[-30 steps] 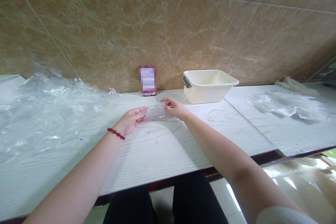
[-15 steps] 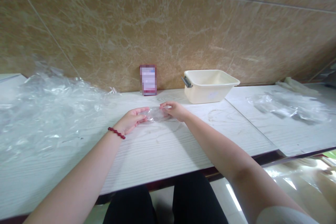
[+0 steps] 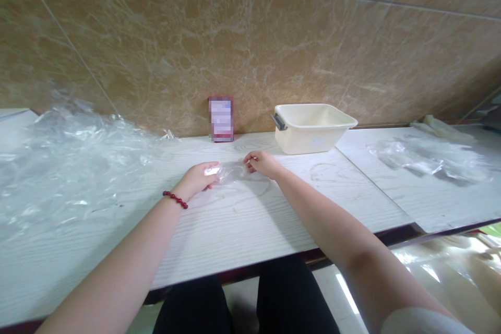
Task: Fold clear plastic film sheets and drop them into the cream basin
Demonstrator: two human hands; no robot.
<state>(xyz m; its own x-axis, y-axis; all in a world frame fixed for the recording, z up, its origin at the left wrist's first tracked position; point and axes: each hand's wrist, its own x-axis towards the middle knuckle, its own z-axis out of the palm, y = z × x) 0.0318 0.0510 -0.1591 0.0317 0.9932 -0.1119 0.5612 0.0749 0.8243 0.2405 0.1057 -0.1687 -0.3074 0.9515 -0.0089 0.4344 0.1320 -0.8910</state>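
A clear plastic bag [image 3: 230, 173] is stretched between my two hands, just above the white wood-grain table [image 3: 235, 229]. My left hand [image 3: 198, 180], with a red bead bracelet at the wrist, grips the bag's left end; the thumb lies over the film and the other fingers are partly hidden. At the opposite end, my right hand [image 3: 261, 163] pinches the edge with bent fingertips. Wrinkles and bright reflections run across the film, so its exact outline is hard to make out.
A large heap of clear plastic bags [image 3: 78, 167] covers the table's left side. Behind my hands, a phone-like item [image 3: 222, 120] leans on the tiled wall. A cream plastic bin [image 3: 305, 138] stands at the back right. More flat clear bags [image 3: 434, 159] lie farther right.
My left hand has turned slightly and its fingers have closed further over the bag's end. My right hand has shifted slightly right, its fingers more curled. The other objects stay put.
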